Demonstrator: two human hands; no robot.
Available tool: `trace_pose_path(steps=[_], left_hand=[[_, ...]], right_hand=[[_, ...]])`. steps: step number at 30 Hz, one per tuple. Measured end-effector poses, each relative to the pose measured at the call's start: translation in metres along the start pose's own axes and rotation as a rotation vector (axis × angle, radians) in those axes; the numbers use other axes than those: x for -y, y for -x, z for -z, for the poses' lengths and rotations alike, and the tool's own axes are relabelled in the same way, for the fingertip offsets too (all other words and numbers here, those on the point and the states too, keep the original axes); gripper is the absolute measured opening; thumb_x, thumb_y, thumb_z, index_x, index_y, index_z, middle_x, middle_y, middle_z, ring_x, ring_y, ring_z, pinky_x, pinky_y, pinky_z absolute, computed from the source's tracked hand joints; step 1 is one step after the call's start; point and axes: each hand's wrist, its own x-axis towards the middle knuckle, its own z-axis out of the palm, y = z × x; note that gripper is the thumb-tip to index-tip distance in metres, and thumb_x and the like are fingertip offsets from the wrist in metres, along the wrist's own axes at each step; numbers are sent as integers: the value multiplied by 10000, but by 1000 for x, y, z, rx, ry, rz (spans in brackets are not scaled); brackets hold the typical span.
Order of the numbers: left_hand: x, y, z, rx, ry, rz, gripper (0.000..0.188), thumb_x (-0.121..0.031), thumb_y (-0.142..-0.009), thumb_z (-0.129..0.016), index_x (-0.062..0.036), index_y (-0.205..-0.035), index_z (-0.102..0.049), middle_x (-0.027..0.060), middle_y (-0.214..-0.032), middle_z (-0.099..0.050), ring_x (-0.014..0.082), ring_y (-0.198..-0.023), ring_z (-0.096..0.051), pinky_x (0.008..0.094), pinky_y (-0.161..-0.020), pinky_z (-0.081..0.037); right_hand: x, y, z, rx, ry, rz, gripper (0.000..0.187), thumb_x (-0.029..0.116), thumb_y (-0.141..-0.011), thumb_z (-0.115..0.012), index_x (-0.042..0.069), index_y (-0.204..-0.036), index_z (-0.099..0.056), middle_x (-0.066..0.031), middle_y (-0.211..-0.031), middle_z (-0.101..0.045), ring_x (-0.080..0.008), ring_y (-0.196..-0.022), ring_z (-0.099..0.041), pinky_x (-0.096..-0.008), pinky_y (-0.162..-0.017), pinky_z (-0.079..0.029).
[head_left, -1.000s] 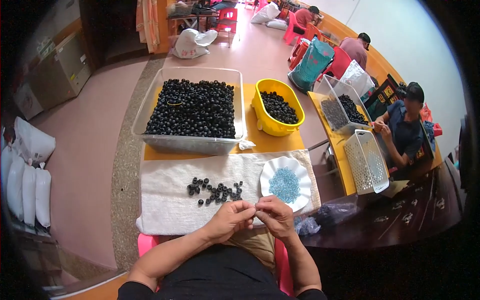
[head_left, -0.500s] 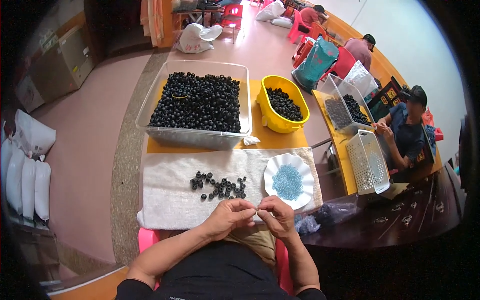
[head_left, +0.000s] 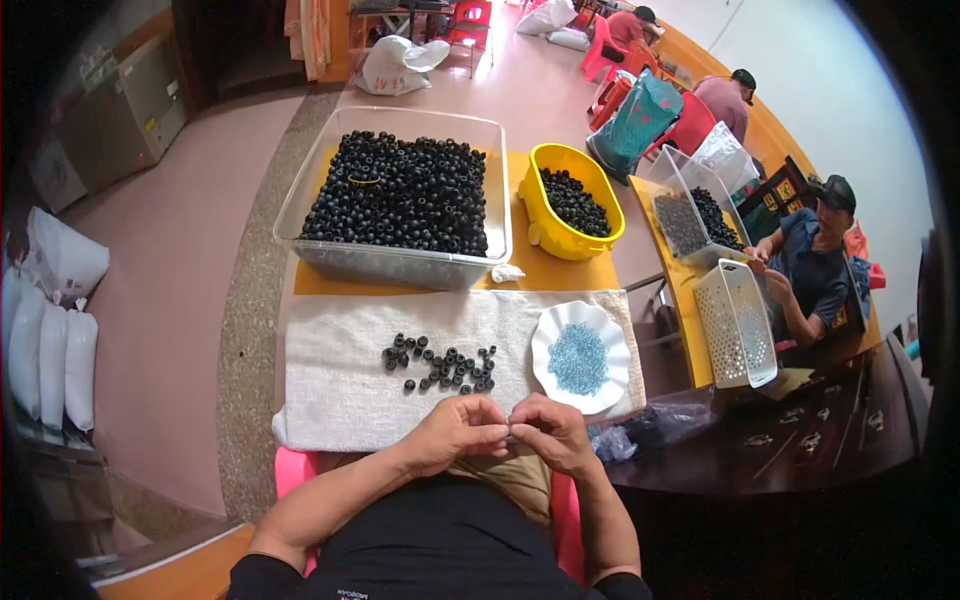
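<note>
My left hand [head_left: 455,433] and my right hand [head_left: 552,432] meet at the front edge of a white towel [head_left: 330,370], both closed with thumbs and forefingers pinched together. Whatever sits between the fingertips is too small to make out. Just beyond my hands, several loose black beads [head_left: 445,368] lie scattered on the towel. To their right, a white scalloped plate [head_left: 543,330] holds a pile of small clear-blue pieces [head_left: 577,358].
A large clear bin [head_left: 390,262] of black beads and a yellow tub [head_left: 560,243] of similar ones stand behind the towel. At right, a co-worker [head_left: 812,255] sits by a white perforated basket [head_left: 735,325] and another clear bin [head_left: 690,250]. White sacks [head_left: 52,365] stand at far left.
The view has shifted slightly. My hands stay pinched together, and a small ring-like glint at the fingertips is no longer distinct. The loose beads look unchanged.
</note>
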Motion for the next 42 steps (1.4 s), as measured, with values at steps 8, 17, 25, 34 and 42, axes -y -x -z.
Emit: trace_pose_path(steps=[8,17,25,34,42], left_hand=[[-1,1,4,-19,22,45,114,-93,-921,-650,-31,-1000,-595,47,-916,-646,125,-833,-649,277,-779,-574],[2,3,11,-31,54,-9,76,-48,-915,-636,-13,-973,-601,73,-925,-664,147,-806,-667,289,-761,-591],[5,5,10,-128,47,-80,87,-64,-900,-666,-32,-954,-606,59,-900,-658,134,-805,-653,278,-732,-574],[3,1,12,-174,41,-148,93,-60,-889,-683,-36,-946,-613,39,-888,-656,102,-781,-635,232,-703,-534],[4,3,16,-231,32,-186,95,-41,-887,-675,-19,-955,-614,55,-885,-657,129,-789,-659,278,-741,-583]], right_hand=[[-1,0,-6,8,-78,-26,80,31,-881,-659,-13,-947,-647,-63,-860,-616,-124,-786,-589,-248,-697,-471],[-15,5,-24,-130,4,53,154,-7,-850,-677,-1,-1004,-678,-90,-881,-642,-170,-775,-609,-268,-676,-477],[-3,6,-39,-230,483,298,285,-17,-830,-680,23,-1110,-643,-144,-902,-607,-234,-733,-620,-314,-617,-498],[-2,1,-48,-263,501,261,313,5,-841,-679,21,-1145,-609,-142,-937,-616,-224,-753,-609,-300,-629,-500],[-14,-16,-22,-319,409,191,125,15,-848,-668,10,-972,-651,-138,-859,-635,-246,-736,-613,-337,-645,-493]])
